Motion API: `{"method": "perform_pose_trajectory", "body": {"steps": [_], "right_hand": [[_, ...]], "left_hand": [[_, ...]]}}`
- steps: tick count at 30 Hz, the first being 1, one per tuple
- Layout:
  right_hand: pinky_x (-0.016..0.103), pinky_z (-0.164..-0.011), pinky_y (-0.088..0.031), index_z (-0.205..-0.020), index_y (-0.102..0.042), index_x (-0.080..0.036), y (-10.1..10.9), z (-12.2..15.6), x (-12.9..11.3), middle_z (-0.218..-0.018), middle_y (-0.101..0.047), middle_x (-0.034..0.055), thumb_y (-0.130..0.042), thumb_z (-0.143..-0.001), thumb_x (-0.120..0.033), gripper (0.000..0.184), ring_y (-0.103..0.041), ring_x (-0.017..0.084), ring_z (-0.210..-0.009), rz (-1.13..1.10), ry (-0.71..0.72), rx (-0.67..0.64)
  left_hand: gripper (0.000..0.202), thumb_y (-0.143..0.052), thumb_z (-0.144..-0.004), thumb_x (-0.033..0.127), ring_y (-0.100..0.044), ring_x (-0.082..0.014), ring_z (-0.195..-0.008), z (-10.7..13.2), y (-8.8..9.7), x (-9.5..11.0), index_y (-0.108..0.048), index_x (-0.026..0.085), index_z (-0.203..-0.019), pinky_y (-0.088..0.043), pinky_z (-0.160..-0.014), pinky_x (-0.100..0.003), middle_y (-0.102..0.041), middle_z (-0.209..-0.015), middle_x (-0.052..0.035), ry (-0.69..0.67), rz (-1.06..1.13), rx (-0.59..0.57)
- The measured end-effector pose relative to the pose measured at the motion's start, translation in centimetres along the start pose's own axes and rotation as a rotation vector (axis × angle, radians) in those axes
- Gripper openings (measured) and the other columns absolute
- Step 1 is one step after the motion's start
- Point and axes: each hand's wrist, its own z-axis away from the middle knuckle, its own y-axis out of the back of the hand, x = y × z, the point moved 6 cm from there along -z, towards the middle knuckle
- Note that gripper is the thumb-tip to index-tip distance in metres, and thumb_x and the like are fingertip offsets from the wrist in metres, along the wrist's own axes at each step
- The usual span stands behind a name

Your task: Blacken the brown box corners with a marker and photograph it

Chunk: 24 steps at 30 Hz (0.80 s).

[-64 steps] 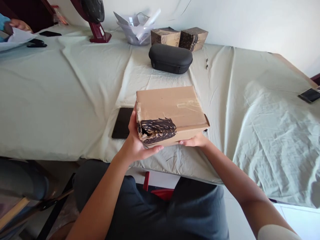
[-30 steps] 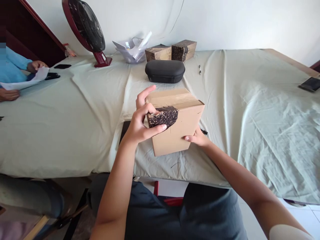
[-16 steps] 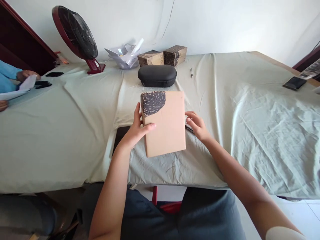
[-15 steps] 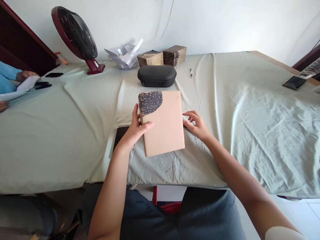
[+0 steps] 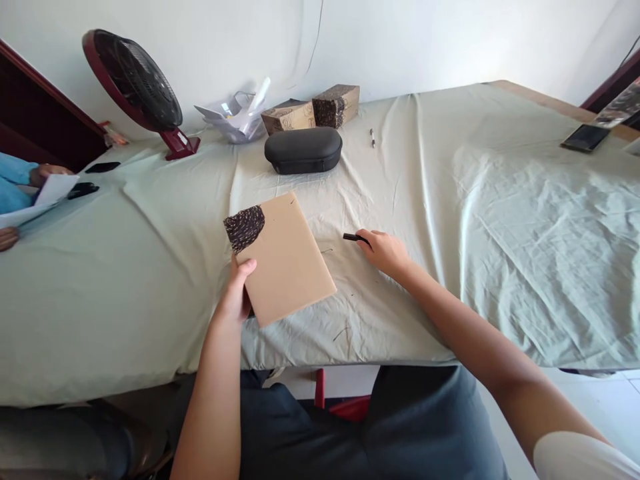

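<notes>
A single view looks forward and down from the person's head, above the dark trousers [image 5: 425,427] at the near edge of the cloth-covered tabletop [image 5: 150,320]. It looks from close over the left hand [image 5: 236,288] and right hand [image 5: 386,252], yet takes in the tabletop's far edge and the white wall [image 5: 425,47] behind. The near edge runs out of view at both sides.
</notes>
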Motion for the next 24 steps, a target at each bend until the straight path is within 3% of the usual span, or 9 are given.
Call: {"method": "perform_pose_trajectory", "body": {"steps": [2,5,7,9,13,15,17,21,24], "right_hand": [[0.035,-0.066,-0.046,-0.148,-0.066,-0.03,-0.1,0.1,0.2,-0.118,-0.08,0.0141,-0.048,-0.109,-0.044,0.045,-0.075,0.033,-0.096,0.018,-0.019,-0.015],[0.043,-0.072,-0.054,-0.168,-0.048,-0.025,0.6,0.4,2.1,-0.104,-0.081,0.0189,-0.071,-0.094,-0.056,0.084,-0.075,0.039,-0.091,0.078,-0.138,0.027],[0.048,-0.075,-0.057,-0.172,-0.042,-0.021,1.8,0.7,3.7,-0.089,-0.078,0.0169,-0.075,-0.09,-0.047,0.092,-0.074,0.038,-0.084,0.043,-0.187,0.099],[0.047,-0.075,-0.057,-0.172,-0.044,-0.024,2.9,0.7,4.8,-0.081,-0.075,0.0115,-0.069,-0.093,-0.033,0.083,-0.071,0.031,-0.073,-0.131,-0.151,0.163],[0.036,-0.054,-0.054,-0.136,-0.074,-0.022,3.6,0.1,5.3,-0.094,-0.074,0.0091,-0.064,-0.095,-0.037,0.045,-0.068,0.019,-0.056,-0.746,-0.096,0.191],[0.036,-0.052,-0.056,-0.118,-0.073,-0.019,2.9,-0.3,4.4,-0.1,-0.076,0.011,-0.064,-0.092,-0.044,0.037,-0.076,0.023,-0.064,-1.065,-0.079,0.122],[0.038,-0.059,-0.061,-0.117,-0.065,-0.022,2.0,-0.6,2.9,-0.102,-0.08,0.01,-0.069,-0.086,-0.047,0.04,-0.082,0.028,-0.079,-1.317,-0.017,0.014],[0.03,-0.052,-0.054,-0.102,-0.048,-0.028,1.0,-0.5,1.3,-0.082,-0.08,-0.0007,-0.086,-0.077,-0.047,0.049,-0.078,0.022,-0.066,-1.456,0.015,-0.039],[0.029,-0.043,-0.04,-0.098,-0.048,-0.029,1.7,-0.2,0.1,-0.061,-0.069,-0.0049,-0.07,-0.088,-0.074,0.051,-0.057,0.017,-0.041,-1.42,0.073,-0.073]], "left_hand": [[0.069,-0.077,-0.088,0.053,-0.065,-0.0414,-0.141,0.5,-0.4,0.4,-0.058,0.025,-0.149,-0.061,-0.11,-0.054,-0.074,-0.14,-0.0102,-0.023,0.007,0.0],[0.074,-0.08,-0.084,0.049,-0.064,-0.0412,-0.141,1.0,-1.4,1.1,-0.057,0.027,-0.151,-0.06,-0.11,-0.053,-0.072,-0.144,-0.011,-0.065,0.022,-0.011],[0.077,-0.082,-0.083,0.048,-0.064,-0.0409,-0.141,1.2,-2.0,1.3,-0.056,0.027,-0.152,-0.06,-0.11,-0.053,-0.071,-0.146,-0.0119,-0.073,0.027,-0.018],[0.08,-0.081,-0.082,0.049,-0.065,-0.0408,-0.14,1.3,-2.3,1.4,-0.054,0.027,-0.154,-0.059,-0.111,-0.053,-0.07,-0.147,-0.0127,-0.072,0.031,-0.025],[0.084,-0.082,-0.082,0.049,-0.065,-0.0407,-0.14,1.2,-2.8,1.2,-0.05,0.026,-0.157,-0.058,-0.112,-0.054,-0.07,-0.147,-0.0136,-0.053,0.049,-0.052],[0.086,-0.082,-0.082,0.049,-0.064,-0.0407,-0.141,1.2,-3.0,1.2,-0.049,0.027,-0.158,-0.058,-0.113,-0.054,-0.069,-0.148,-0.0135,-0.063,0.055,-0.064],[0.087,-0.082,-0.082,0.048,-0.063,-0.0404,-0.142,1.3,-3.3,1.3,-0.047,0.028,-0.159,-0.056,-0.116,-0.054,-0.067,-0.151,-0.0128,-0.087,0.061,-0.078],[0.087,-0.081,-0.084,0.048,-0.057,-0.0387,-0.15,1.5,-4.0,1.8,-0.046,0.031,-0.161,-0.05,-0.125,-0.054,-0.062,-0.158,-0.0106,-0.138,0.068,-0.113],[0.088,-0.082,-0.085,0.049,-0.051,-0.0361,-0.156,1.5,-4.3,2.1,-0.045,0.034,-0.163,-0.043,-0.131,-0.053,-0.059,-0.163,-0.0081,-0.18,0.072,-0.121]]}}
